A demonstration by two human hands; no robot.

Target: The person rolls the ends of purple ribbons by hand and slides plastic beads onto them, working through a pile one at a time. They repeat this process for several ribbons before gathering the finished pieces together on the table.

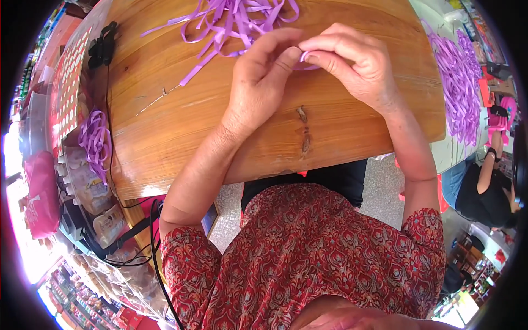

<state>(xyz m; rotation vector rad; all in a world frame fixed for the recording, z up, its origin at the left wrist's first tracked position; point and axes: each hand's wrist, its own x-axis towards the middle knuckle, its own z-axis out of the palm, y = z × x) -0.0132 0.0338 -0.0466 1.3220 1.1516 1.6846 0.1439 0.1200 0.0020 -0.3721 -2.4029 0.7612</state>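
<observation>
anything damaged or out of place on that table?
Only the wooden table itself: dark knot marks near its front edge and a thin scratch left of the left hand. Both hands, right hand included, pinch a purple strip; the loose purple ribbons lie tangled.

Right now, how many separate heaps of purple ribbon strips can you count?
3: one heap at the table's far edge, one bundle left of the table, one pile on the right; more may be hidden.

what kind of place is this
Probably a small shop or market stall used for handwork: a wooden table with purple ribbon strips, packed goods shelves below left, and another ribbon heap at right.
</observation>
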